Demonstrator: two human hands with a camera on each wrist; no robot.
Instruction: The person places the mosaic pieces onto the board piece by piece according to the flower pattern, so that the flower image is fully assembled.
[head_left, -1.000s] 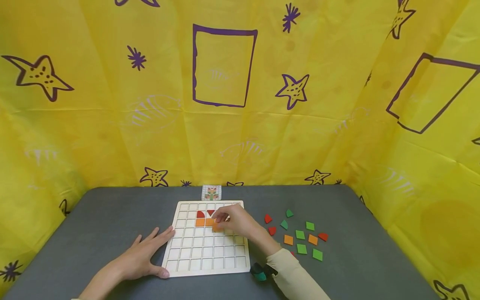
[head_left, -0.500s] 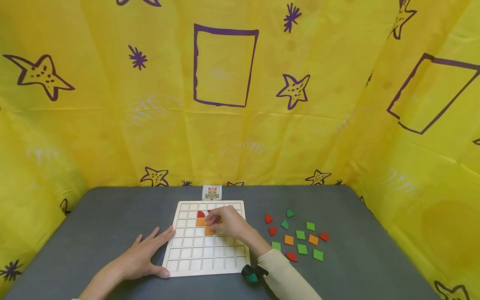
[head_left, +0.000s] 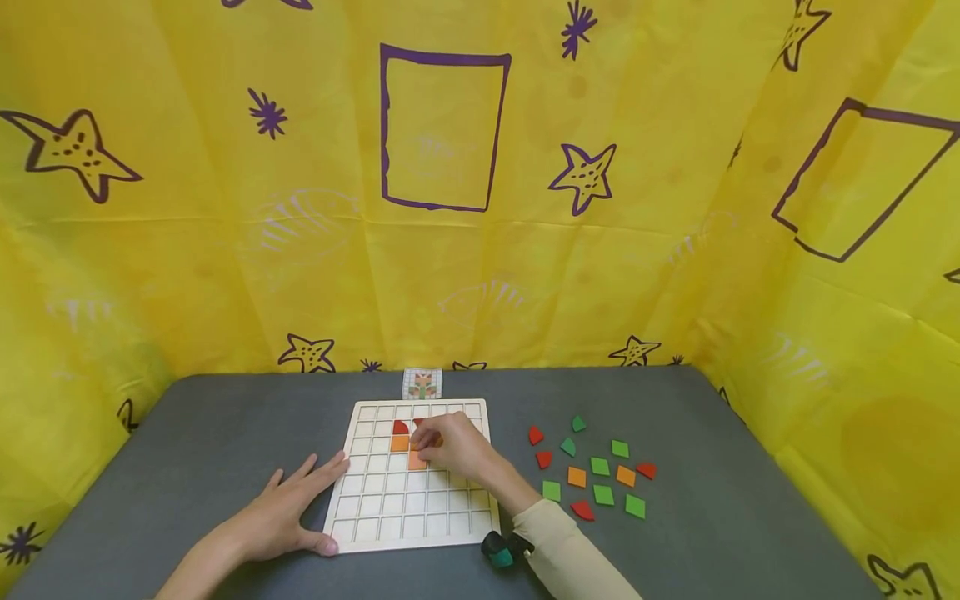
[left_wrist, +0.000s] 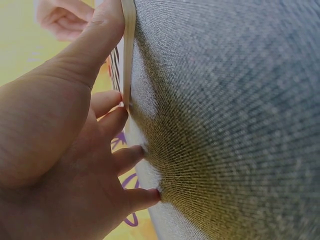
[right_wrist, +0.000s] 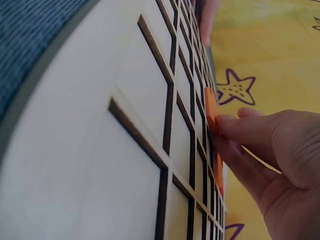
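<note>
Fingers (head_left: pixel 327 475) straight and spread, your left hand (head_left: pixel 277 515) touches the grid board (head_left: pixel 416 505) in the head view; your right hand (head_left: pixel 459 450) curls over it, pinching one orange square tile (head_left: pixel 417 462). Right of the board lie five green squares (head_left: pixel 603 495), two orange squares (head_left: pixel 576 477), four red quarter-rounds (head_left: pixel 582 510), two dark green quarter-rounds (head_left: pixel 578 423). Left wrist: thumb on the board's edge, fingers fanned. Right wrist: thumb and fingertips bunched at the tile.
</note>
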